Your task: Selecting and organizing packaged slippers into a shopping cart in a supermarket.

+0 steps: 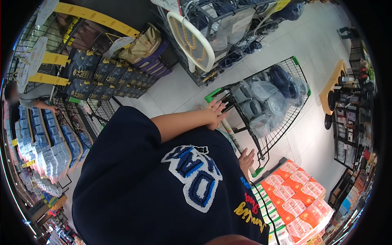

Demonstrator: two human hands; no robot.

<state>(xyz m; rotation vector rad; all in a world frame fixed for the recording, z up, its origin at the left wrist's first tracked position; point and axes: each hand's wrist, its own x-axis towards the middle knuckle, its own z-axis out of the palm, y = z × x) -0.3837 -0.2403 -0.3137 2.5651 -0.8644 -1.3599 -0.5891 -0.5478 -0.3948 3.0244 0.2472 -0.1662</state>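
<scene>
A wire shopping cart (294, 118) with green corners stands in front of me. Inside it lie several soft items in clear plastic, apparently slippers (260, 92), mostly grey-blue with some navy. My left hand (216, 114) is at the cart's pale handle bar (231, 131), near its upper green end, fingers extended and apart. By the bar's lower green end is my right hand (247, 159), its fingers also spread and not curled round the bar. Part of the right hand and its forearm is hidden behind my dark shirt. Neither hand shows anything gripped.
A wire rack (211, 23) of wrapped goods stands beyond the cart, a white-framed racket (191, 43) hanging from it. Red-and-white packs (294, 196) are stacked by the right hand. Dark bags (104, 73) fill a left display. Another person (29, 99) is at a cart far left.
</scene>
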